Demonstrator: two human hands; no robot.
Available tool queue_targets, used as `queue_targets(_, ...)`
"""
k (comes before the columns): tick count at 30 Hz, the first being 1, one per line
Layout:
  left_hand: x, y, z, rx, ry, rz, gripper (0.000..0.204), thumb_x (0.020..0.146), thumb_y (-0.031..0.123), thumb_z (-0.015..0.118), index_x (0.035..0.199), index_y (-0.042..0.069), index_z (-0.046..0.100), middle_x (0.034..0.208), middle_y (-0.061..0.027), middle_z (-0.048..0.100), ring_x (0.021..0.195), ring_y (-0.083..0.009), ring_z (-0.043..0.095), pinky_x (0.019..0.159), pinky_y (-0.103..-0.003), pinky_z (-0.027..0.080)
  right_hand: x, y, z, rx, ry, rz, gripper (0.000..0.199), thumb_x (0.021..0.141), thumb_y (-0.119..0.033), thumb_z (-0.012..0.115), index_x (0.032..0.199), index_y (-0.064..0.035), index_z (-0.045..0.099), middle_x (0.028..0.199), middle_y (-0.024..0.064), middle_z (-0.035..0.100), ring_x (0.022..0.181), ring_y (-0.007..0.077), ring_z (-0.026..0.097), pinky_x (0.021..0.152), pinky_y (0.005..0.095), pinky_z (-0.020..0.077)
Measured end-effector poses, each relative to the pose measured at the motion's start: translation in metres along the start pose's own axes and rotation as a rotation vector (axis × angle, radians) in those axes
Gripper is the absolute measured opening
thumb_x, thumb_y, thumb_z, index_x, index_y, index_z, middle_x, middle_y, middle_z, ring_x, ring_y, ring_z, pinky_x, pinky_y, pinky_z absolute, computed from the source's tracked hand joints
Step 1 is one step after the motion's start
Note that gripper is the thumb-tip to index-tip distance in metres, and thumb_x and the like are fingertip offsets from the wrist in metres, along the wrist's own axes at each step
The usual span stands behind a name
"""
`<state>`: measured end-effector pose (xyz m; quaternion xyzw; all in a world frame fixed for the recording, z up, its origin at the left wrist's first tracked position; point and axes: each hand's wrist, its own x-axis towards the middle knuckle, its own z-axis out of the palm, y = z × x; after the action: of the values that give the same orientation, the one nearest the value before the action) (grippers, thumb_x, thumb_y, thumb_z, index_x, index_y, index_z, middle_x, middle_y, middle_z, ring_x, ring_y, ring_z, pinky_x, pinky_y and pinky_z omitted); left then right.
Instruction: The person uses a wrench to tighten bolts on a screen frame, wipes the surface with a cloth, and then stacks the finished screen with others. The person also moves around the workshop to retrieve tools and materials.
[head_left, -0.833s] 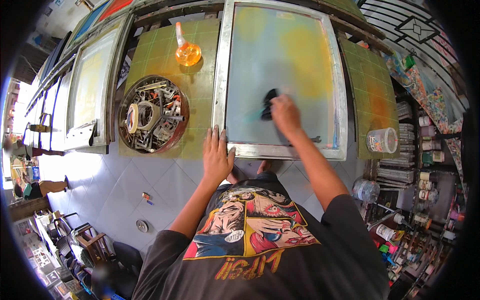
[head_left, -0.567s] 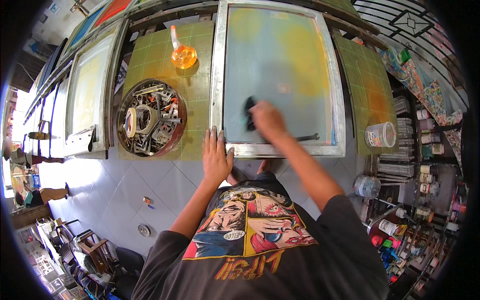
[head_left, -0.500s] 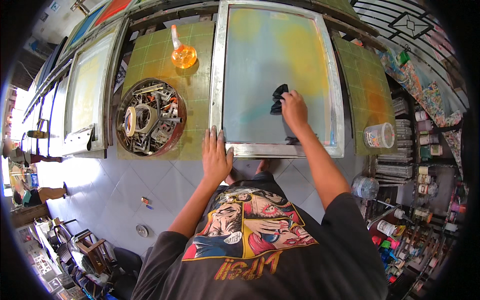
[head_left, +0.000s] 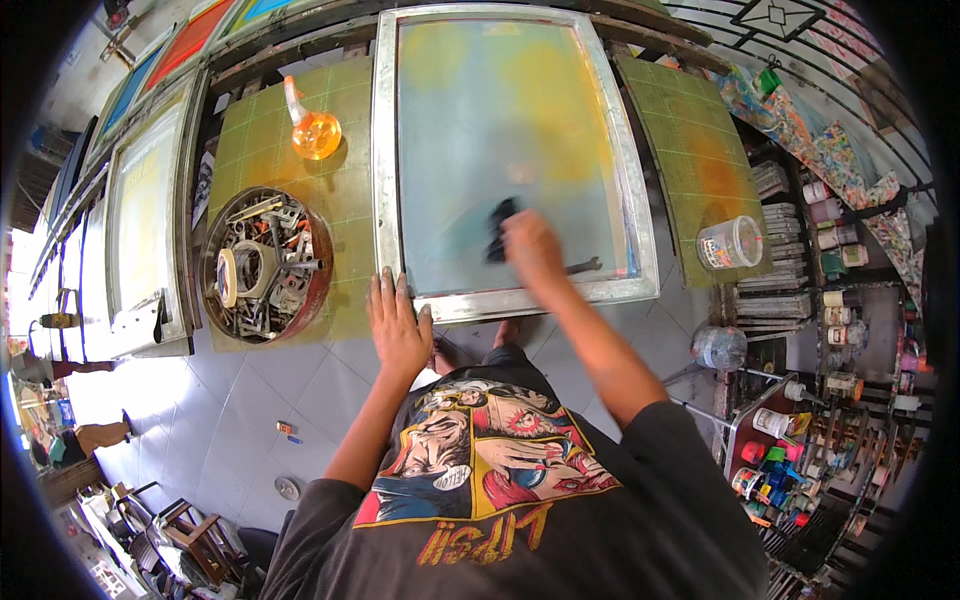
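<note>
A large metal-framed printing screen (head_left: 390, 180) lies flat on the table, its mesh stained blue-green and yellow. My right hand (head_left: 530, 248) is on the lower middle of the mesh, shut on a dark cloth (head_left: 499, 228) and blurred by motion. My left hand (head_left: 397, 322) lies flat, fingers spread, pressing on the table at the frame's near left corner.
A round tin (head_left: 262, 264) of tools and tape rolls sits left of the screen, with an orange squeeze bottle (head_left: 314, 130) behind it. A clear plastic cup (head_left: 730, 243) stands right of the frame. More framed screens (head_left: 140, 220) lie far left; paint jars (head_left: 780, 440) fill shelves at right.
My right hand has swept the dark cloth back and forth across the lower mesh, and is now left of and lower than its spot half a second ago. My left hand has stayed put.
</note>
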<state>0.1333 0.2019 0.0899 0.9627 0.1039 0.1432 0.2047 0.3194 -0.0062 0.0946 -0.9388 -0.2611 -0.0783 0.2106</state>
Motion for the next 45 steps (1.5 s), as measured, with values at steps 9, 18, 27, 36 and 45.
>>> queue_targets(9,-0.001,0.004,-0.002,0.012,-0.009,-0.009,0.059,0.081,0.018,0.057,0.133,-0.001,0.036,0.142,-0.0246,0.030,0.133,-0.0428,0.025,0.108,-0.054,0.018,0.004,0.012,-0.008,0.125,0.088,0.211,0.016,0.086,-0.016,0.050,0.084,-0.0029,0.059,0.086,0.0185,0.058,0.080,0.0354,0.058,0.069,0.0455,0.0476)
queue_targets(18,0.006,0.027,-0.018,-0.063,-0.010,0.040,0.055,0.079,0.016,0.061,0.128,0.001,0.042,0.139,-0.0228,0.033,0.130,-0.0422,0.028,0.106,-0.054,0.021,0.014,0.071,-0.028,-0.076,0.063,0.177,0.012,0.085,-0.013,0.053,0.084,-0.0029,0.060,0.087,0.0168,0.058,0.083,0.0349,0.058,0.071,0.0461,0.0469)
queue_targets(27,0.035,0.083,0.006,-0.273,-0.283,0.334,0.022,0.077,0.016,0.064,0.093,0.003,0.057,0.086,-0.0140,0.058,0.083,-0.0331,0.055,0.075,-0.042,0.045,0.036,0.024,0.004,0.196,-0.419,-0.016,0.016,0.078,-0.013,0.057,0.089,-0.0052,0.065,0.091,0.0150,0.062,0.088,0.0320,0.060,0.077,0.0436,0.0475)
queue_targets(36,0.076,0.132,0.063,-0.087,-0.306,0.436,0.022,0.074,0.018,0.063,0.091,0.004,0.061,0.089,-0.0115,0.058,0.087,-0.0297,0.058,0.070,-0.041,0.050,0.020,0.051,-0.038,1.405,-0.192,0.497,0.024,0.089,-0.017,0.057,0.109,-0.0050,0.059,0.095,0.0067,0.065,0.083,0.0209,0.063,0.070,0.0350,0.0515)
queue_targets(45,0.096,0.137,0.085,-0.168,-0.470,0.400,0.014,0.078,0.013,0.057,0.087,0.008,0.066,0.092,-0.0139,0.062,0.091,-0.0289,0.060,0.073,-0.040,0.051,-0.032,0.030,-0.057,2.314,-0.133,0.669,0.016,0.092,-0.015,0.052,0.106,-0.0074,0.055,0.094,0.0058,0.057,0.084,0.0177,0.055,0.071,0.0317,0.0503)
